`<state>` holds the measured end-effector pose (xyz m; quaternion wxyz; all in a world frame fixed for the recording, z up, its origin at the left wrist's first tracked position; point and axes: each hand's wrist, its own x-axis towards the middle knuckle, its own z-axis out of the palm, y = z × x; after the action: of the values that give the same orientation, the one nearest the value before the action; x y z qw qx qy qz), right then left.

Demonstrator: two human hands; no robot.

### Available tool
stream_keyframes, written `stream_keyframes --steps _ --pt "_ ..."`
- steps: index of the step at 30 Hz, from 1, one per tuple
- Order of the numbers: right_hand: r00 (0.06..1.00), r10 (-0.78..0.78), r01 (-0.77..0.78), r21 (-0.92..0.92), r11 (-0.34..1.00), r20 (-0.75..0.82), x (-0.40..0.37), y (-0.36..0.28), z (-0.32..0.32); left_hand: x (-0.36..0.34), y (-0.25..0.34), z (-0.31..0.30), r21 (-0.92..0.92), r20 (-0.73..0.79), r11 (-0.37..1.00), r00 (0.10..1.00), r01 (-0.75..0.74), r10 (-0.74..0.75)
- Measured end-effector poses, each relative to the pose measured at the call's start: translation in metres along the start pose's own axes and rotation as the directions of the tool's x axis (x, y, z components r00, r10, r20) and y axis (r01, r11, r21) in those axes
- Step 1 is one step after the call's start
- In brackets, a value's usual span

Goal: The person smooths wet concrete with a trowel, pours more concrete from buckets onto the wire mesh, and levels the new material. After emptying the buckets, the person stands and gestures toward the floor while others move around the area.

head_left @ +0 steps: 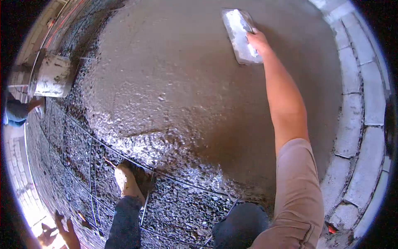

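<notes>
My right hand is closed round the handle of a finishing trowel, my arm stretched far forward. The trowel's broad rectangular blade lies on the smooth wet concrete and has pale, shiny patches on top. At the lower left edge of the view, my left hand is raised with its fingers apart and nothing visible in them. It is partly cut off by the frame and lit by glare. Nearer to me, the concrete turns rough and glossy, ending at dark gravel.
Steel reinforcing mesh lies over the gravel around my boot. A co-worker's hand is beside a cement-smeared bucket at left. A block wall curves along the right side. My bent knee is at the bottom.
</notes>
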<state>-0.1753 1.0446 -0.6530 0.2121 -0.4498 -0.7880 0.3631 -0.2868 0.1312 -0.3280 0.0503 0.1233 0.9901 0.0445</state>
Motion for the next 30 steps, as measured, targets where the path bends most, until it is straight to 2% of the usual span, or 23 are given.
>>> stream_keyframes --steps 1,2,3,4,5,6,8,9,10,11,12,13,15,17,18,19,21,22,24,27,30 --pt "0.997 0.004 -0.005 0.010 1.000 0.073 -0.007 -0.019 0.007 0.003 0.082 -0.008 -0.041 0.001 0.998 0.999 -0.045 0.046" --pt "0.989 0.010 -0.013 0.022 1.000 0.146 -0.015 -0.035 0.016 0.006 0.148 -0.015 0.108 0.015 0.929 0.935 -0.355 0.355" --pt "0.988 0.008 -0.013 0.030 0.999 0.152 -0.023 -0.047 0.027 0.006 0.190 -0.017 0.154 0.058 0.826 0.840 -0.542 0.540" --pt "0.981 -0.039 0.032 0.042 0.999 0.191 -0.028 -0.057 0.035 -0.001 0.216 -0.011 -0.056 0.075 0.882 0.879 -0.468 0.471" --pt "0.970 -0.082 0.072 0.053 0.996 0.230 -0.034 -0.065 0.041 0.000 0.215 -0.003 -0.065 0.083 0.810 0.805 -0.583 0.587" --pt "0.921 -0.110 0.079 0.098 0.992 0.373 -0.036 -0.063 0.048 0.001 0.216 0.004 -0.080 0.088 0.720 0.714 -0.690 0.694" --pt "0.813 -0.176 0.179 0.049 0.983 0.555 -0.077 -0.098 0.036 -0.005 0.269 -0.002 -0.076 0.251 0.541 0.509 -0.838 0.824" --pt "0.758 -0.256 0.250 0.094 0.964 0.600 -0.089 -0.087 0.038 -0.004 0.260 0.021 -0.192 0.173 0.541 0.515 -0.819 0.840" --pt "0.691 -0.341 0.329 0.143 0.933 0.637 -0.097 -0.078 0.040 -0.002 0.269 0.023 -0.193 0.163 0.537 0.513 -0.821 0.843" --pt "0.627 -0.344 0.447 0.040 0.894 0.699 -0.124 -0.101 0.012 -0.001 0.284 0.022 -0.133 0.281 0.613 0.563 -0.779 0.777" --pt "0.628 -0.428 0.526 0.051 0.849 0.650 -0.132 -0.085 0.005 -0.001 0.293 0.022 -0.064 0.397 0.677 0.604 -0.733 0.691" --pt "0.619 -0.515 0.606 0.056 0.794 0.593 -0.136 -0.067 -0.009 -0.003 0.285 0.031 -0.024 0.398 0.756 0.688 -0.654 0.607" --pt "0.804 -0.277 0.291 0.057 0.955 0.526 -0.146 -0.052 -0.056 -0.001 0.275 0.032 0.005 0.451 0.776 0.694 -0.631 0.561" --pt "0.932 -0.158 0.080 0.239 0.968 0.325 -0.130 0.004 -0.092 -0.004 0.271 0.028 0.044 0.507 0.799 0.702 -0.600 0.500" --pt "0.976 -0.045 0.013 0.145 0.989 0.215 -0.124 0.026 -0.115 -0.004 0.272 0.025 0.048 0.567 0.781 0.661 -0.623 0.492" --pt "0.995 0.059 -0.064 0.060 0.996 0.087 -0.119 0.043 -0.136 -0.005 0.272 0.023 0.050 0.622 0.761 0.616 -0.647 0.483" --pt "0.978 0.174 -0.172 0.029 0.985 -0.111 -0.122 0.066 -0.161 -0.013 0.257 0.023 0.051 0.622 0.782 0.633 -0.621 0.462" --pt "0.980 0.172 -0.170 0.035 0.985 -0.103 -0.114 0.091 -0.173 -0.016 0.256 0.026 0.054 0.622 0.791 0.640 -0.610 0.451" --pt "0.943 0.226 -0.247 -0.057 0.967 -0.246 -0.099 0.139 -0.180 -0.018 0.256 0.029 0.053 0.620 0.813 0.657 -0.580 0.429" --pt "0.945 0.216 -0.209 0.054 0.976 -0.247 -0.090 0.137 -0.162 -0.015 0.255 0.034 0.055 0.609 0.841 0.686 -0.538 0.398" --pt "0.964 0.217 -0.210 0.062 0.976 -0.154 -0.074 0.088 -0.127 -0.012 0.254 0.034 0.063 0.596 0.867 0.716 -0.494 0.364"
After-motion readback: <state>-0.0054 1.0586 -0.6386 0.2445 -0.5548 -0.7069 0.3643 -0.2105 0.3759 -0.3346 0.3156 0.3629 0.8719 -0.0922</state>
